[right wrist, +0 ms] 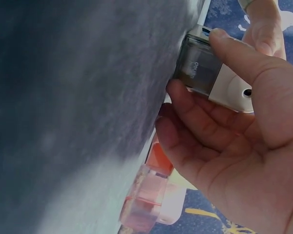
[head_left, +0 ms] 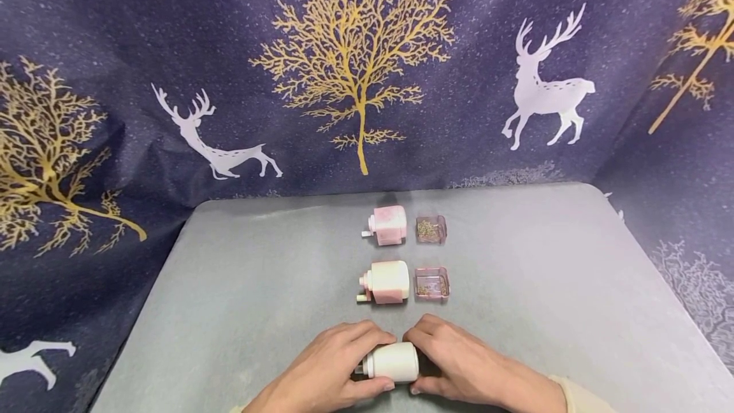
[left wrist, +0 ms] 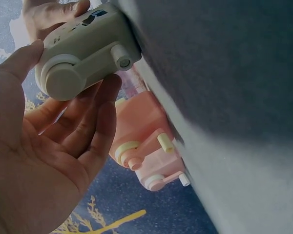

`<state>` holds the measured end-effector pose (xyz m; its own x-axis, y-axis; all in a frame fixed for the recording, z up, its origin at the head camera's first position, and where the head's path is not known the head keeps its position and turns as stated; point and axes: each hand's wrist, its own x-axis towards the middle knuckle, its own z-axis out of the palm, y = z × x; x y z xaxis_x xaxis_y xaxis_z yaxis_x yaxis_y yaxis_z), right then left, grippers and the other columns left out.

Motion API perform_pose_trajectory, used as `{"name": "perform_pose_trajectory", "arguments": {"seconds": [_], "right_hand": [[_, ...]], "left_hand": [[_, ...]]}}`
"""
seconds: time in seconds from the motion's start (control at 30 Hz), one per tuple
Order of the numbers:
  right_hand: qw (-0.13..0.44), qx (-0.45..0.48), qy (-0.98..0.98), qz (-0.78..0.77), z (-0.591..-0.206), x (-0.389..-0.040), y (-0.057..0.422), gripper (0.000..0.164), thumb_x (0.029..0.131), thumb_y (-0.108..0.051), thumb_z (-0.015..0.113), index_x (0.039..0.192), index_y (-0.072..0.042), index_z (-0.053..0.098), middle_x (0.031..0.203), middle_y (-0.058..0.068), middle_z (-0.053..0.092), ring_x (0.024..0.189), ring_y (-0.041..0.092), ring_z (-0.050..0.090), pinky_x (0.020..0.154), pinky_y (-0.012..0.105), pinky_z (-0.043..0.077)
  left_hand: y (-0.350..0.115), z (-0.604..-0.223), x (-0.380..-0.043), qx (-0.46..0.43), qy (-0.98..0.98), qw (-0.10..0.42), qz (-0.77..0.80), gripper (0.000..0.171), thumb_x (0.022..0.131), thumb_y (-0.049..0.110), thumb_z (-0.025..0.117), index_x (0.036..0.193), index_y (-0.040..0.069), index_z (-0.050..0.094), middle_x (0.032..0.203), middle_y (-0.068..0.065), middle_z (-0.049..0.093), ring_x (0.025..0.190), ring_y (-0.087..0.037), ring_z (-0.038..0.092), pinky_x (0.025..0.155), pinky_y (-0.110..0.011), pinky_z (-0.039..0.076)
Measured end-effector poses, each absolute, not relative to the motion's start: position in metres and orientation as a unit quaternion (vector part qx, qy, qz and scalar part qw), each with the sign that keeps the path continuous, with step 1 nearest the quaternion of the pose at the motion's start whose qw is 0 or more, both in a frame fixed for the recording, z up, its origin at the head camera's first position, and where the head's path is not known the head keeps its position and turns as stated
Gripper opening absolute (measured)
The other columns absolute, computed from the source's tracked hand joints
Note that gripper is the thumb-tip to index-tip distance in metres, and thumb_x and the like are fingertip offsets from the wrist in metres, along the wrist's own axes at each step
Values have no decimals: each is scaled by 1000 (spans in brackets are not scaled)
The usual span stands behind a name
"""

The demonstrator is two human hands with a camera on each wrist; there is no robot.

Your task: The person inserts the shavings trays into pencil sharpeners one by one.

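A white crank pencil sharpener [head_left: 395, 363] lies at the front of the table between both hands. My left hand [head_left: 339, 362] holds its crank end, thumb on one side and fingers on the other. The crank handle [left wrist: 121, 56] shows in the left wrist view, pointing away from the palm. At the other end, my right hand [head_left: 459, 362] grips the body with thumb and fingertips. In the right wrist view, its smoky clear shavings drawer [right wrist: 198, 66] sits in the body, beside a round pencil hole [right wrist: 247, 92].
Farther back stand a cream-and-pink sharpener [head_left: 390, 282] and a pink sharpener [head_left: 388, 225]. To their right lie two clear pink drawers, the near drawer [head_left: 432, 297] and the far drawer [head_left: 441, 229], both with shavings. A dark blue cloth [head_left: 470, 164] hangs behind the grey table [head_left: 258, 285].
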<state>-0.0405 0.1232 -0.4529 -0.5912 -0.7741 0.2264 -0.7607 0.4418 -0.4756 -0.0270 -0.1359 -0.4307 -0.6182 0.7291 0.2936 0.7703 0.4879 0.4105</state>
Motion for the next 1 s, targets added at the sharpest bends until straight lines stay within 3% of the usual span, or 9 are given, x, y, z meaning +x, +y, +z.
{"name": "perform_pose_trajectory", "arguments": {"seconds": [0.43,0.8,1.0], "right_hand": [[2,-471,847,-245,-448,-43,133,53,75,-51,78,115,-21,60,106,-15,52,94,1,50,79,25,51],[-26,-452,866,-213,-435,-51,142,62,73,-54,77,119,-16,62,117,-9,55,107,11,54,91,37,51],[-57,-435,876,-202,-428,-59,150,62,72,-52,79,120,-16,62,119,-7,56,108,11,54,91,37,51]], "left_hand": [[-137,-427,-26,-424,-871,11,-249,47,90,53,63,126,25,55,111,20,54,90,3,51,77,-27,50],[-142,-416,-30,-385,-897,27,-215,54,91,62,54,130,26,55,120,16,56,107,-6,55,91,-38,49],[-146,-409,-39,-367,-901,41,-228,51,92,59,55,130,25,57,119,16,56,97,-3,57,85,-35,51]]}}
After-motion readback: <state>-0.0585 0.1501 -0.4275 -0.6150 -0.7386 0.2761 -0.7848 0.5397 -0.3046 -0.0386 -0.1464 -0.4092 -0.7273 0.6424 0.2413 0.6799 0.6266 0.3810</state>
